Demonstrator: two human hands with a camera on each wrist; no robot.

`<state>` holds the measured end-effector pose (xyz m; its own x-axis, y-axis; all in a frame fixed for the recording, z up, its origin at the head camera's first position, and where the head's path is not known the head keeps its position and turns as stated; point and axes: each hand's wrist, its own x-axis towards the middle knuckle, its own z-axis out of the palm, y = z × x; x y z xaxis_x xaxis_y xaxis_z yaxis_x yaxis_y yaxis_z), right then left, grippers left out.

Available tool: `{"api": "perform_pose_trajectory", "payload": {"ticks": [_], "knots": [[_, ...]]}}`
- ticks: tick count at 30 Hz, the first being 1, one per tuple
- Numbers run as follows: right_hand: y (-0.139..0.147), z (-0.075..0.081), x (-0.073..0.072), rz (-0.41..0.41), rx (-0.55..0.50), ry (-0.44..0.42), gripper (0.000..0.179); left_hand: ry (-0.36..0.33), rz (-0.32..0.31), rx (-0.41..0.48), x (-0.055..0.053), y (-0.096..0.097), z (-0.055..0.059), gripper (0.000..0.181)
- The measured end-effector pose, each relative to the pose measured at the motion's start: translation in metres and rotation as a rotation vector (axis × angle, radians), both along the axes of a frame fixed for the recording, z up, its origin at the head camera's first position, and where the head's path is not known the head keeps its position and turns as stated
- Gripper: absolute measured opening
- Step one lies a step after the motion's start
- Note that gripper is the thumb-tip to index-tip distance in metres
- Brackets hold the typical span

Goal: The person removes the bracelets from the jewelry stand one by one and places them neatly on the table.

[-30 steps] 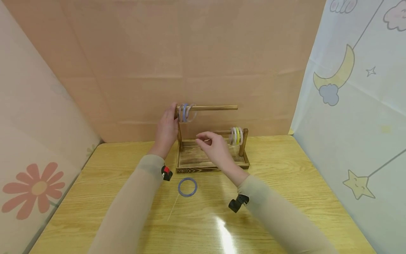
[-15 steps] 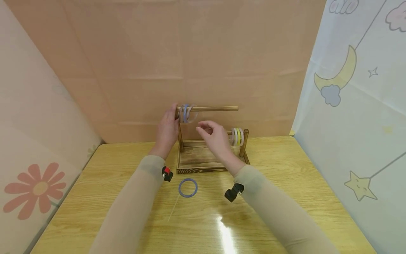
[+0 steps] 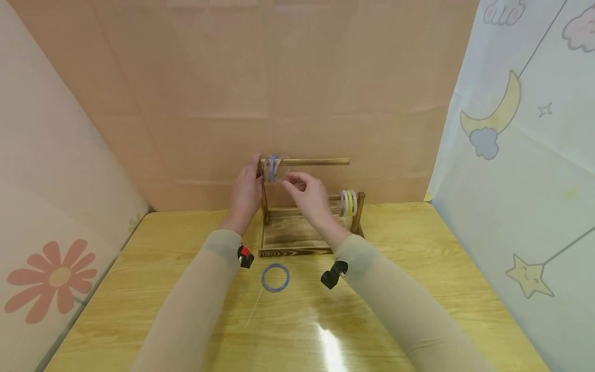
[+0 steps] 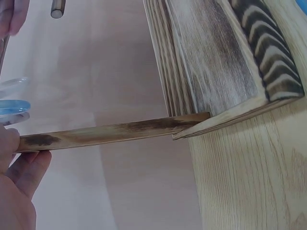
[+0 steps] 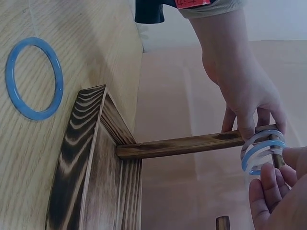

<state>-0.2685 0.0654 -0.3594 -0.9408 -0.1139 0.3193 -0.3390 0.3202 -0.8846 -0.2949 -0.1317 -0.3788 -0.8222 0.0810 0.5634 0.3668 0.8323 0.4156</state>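
Two hands: both were at a wooden rack on the table; clock positions were read in the head view, from the middle of the rack's tray.
Left hand: at 10 o'clock, fingers and thumb gripping the top of the tall post from both sides.
Right hand: above the tray at 12 o'clock, forearm slanting in from 4 o'clock; fingers were bent toward the thumb, tips right by the upper rings. Whether they pinched one could not be told.
Upper rings: hung at 11 o'clock on the upper rod, close to the tall post, a blue one between clear ones.
Upper rod: ran from the tall post toward 1 o'clock, its far end free.
Lower rings: hung at 2 o'clock on the lower rod, near the short post, a yellow one among pale ones.
Loose ring: blue-violet, lay flat on the table at 7 o'clock, near the tray but apart from it.
Backdrop: tan sheet behind at 12 o'clock; a printed moon showed at 2 o'clock.
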Motion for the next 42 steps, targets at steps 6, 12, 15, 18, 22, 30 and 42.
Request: {"api": "perform_pose_trajectory", "payload": {"ticks": [6, 12, 15, 18, 22, 30, 42], "knots": [[-0.007, -0.001, -0.004, 0.029, -0.015, -0.013, 0.034, -0.019, 0.005, 0.000, 0.001, -0.001, -0.001, 0.064], [-0.011, -0.003, -0.007, 0.042, -0.015, -0.030, 0.035, 0.006, -0.003, -0.003, 0.001, 0.000, 0.000, 0.064], [-0.013, -0.002, -0.008, 0.049, -0.013, -0.029, 0.037, 0.015, -0.006, 0.003, 0.001, 0.000, 0.000, 0.064], [-0.015, -0.002, -0.010, 0.051, -0.010, -0.029, 0.037, 0.023, -0.004, 0.004, 0.000, 0.000, -0.001, 0.064], [-0.017, -0.001, -0.012, 0.061, -0.014, -0.025, 0.037, 0.027, -0.005, -0.001, -0.001, 0.000, 0.000, 0.064], [-0.018, -0.002, -0.014, 0.076, -0.008, -0.023, 0.037, 0.020, -0.003, -0.006, -0.001, 0.001, 0.000, 0.065], [-0.017, -0.005, -0.015, 0.081, -0.015, -0.019, 0.031, 0.033, -0.005, -0.015, -0.002, 0.002, 0.000, 0.064]]}}
